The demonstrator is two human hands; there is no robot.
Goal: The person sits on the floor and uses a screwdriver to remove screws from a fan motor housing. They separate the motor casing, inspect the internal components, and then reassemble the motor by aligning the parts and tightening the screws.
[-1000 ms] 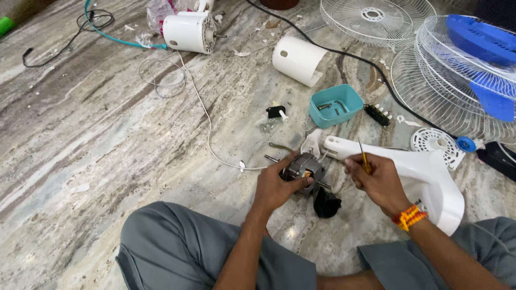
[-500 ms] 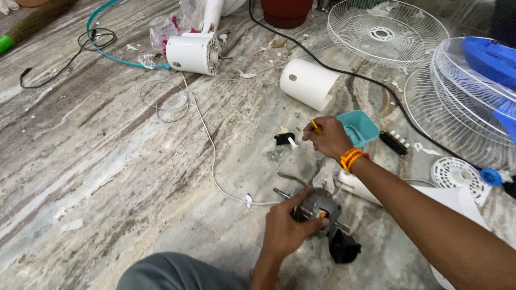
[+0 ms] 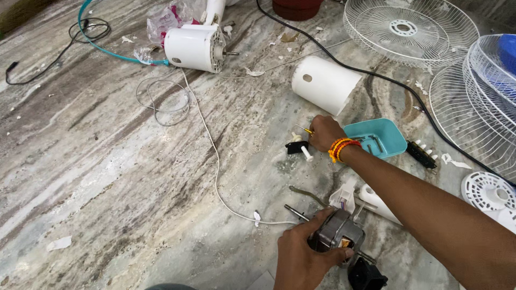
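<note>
Open floor [image 3: 107,177] left of white cord [image 3: 215,161]

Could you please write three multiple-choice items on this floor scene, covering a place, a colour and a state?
1. Where is the right hand?
A. On the wire fan guard
B. Just left of the teal tray
C. On the white motor housing

2. What colour is the small tray?
A. Teal
B. Red
C. Black

3. How is the fan motor held?
A. Lying untouched
B. Gripped by the left hand
C. Hanging by its cord

Answers: 1 B, the hand rests by the tray's left edge; 2 A, the tray is teal; 3 B, the left fingers wrap around the motor.
</note>
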